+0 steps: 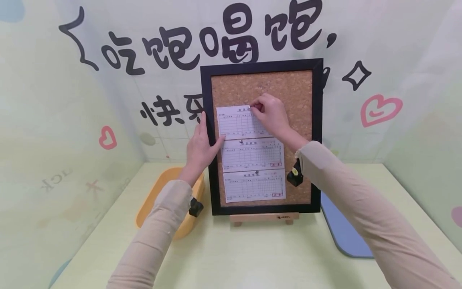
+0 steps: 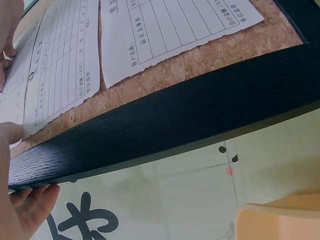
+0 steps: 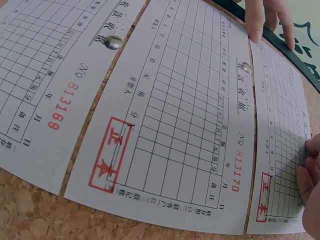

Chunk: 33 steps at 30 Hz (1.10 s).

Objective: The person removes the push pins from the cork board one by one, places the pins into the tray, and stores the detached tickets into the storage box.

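A black-framed corkboard (image 1: 297, 104) stands upright with three paper receipt slips one above another. My left hand (image 1: 202, 146) grips the frame's left edge, its fingers behind and its thumb touching the left side near the top slip's (image 1: 232, 123) lower corner. At that slip's upper edge, my right hand (image 1: 272, 114) pinches what looks like a small pushpin, mostly hidden by the fingertips. Round silver pushpins (image 3: 113, 42) sit at the top of the middle slip (image 1: 249, 156) and the bottom slip (image 1: 252, 186).
The board rests on a small wooden easel (image 1: 263, 217) on a pale table (image 1: 267, 257). To its left is a yellow-orange bin (image 1: 148, 204), partly behind the left arm. A blue-grey mat (image 1: 346, 237) lies at the right. Behind stands a wall with printed lettering (image 1: 173, 48).
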Each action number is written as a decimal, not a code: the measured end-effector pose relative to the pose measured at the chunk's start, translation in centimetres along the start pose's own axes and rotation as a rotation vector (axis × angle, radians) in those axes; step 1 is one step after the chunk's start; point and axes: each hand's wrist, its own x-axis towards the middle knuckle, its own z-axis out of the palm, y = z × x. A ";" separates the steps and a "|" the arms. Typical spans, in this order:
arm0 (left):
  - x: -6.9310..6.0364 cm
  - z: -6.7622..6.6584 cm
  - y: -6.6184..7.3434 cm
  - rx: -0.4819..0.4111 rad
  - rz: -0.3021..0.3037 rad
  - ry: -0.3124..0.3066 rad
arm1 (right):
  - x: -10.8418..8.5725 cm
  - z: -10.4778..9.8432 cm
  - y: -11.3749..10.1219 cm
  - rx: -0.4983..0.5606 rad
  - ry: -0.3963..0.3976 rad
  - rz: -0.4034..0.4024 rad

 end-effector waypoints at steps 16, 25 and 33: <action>0.0 -0.1 0.1 -0.002 0.021 0.030 | 1.7 -1.3 -0.6 -0.045 -0.209 0.078; -0.1 -0.1 0.0 0.004 0.008 0.015 | 2.0 -1.3 -0.7 -0.073 -0.275 0.110; -0.1 0.0 -0.1 0.000 0.024 0.025 | 2.0 -1.4 -0.6 -0.065 -0.268 0.109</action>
